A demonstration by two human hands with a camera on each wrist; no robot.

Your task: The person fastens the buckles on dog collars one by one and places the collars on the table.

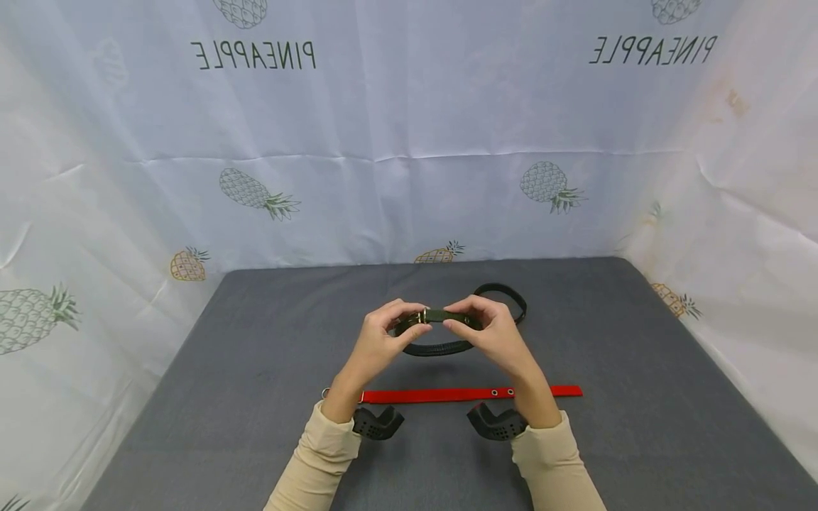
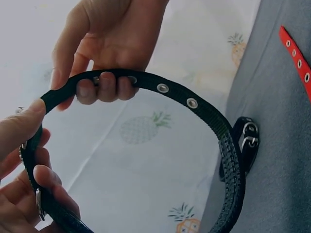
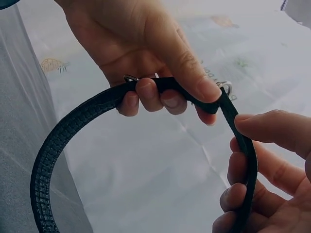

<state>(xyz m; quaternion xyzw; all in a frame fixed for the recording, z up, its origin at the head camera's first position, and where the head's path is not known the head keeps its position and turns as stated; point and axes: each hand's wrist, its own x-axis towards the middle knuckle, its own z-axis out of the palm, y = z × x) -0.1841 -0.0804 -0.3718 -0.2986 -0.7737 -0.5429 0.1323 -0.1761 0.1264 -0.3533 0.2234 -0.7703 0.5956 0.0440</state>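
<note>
Both hands hold up one dark green and black collar [image 1: 437, 316] bent into a loop, its padded, textured stretch [image 3: 43, 170] hanging on the far side. My left hand [image 1: 377, 341] pinches it beside the metal buckle [image 2: 40, 204], thumb and fingers on either side of the strap. With curled fingers, my right hand [image 1: 497, 339] grips the strap end with metal eyelets [image 2: 192, 103]. Thumbs and fingertips of the two hands are close together. The strap's tip meets the buckle area, but whether it is threaded through cannot be told.
A red collar [image 1: 434, 395] lies stretched flat across the grey table [image 1: 268, 341], nearer than the hands, partly behind the right wrist. Another black collar [image 1: 516, 294], coiled, lies behind the right hand. Black wrist mounts [image 1: 378, 424] hang under the forearms. A pineapple-print curtain [image 1: 409, 206] surrounds the table.
</note>
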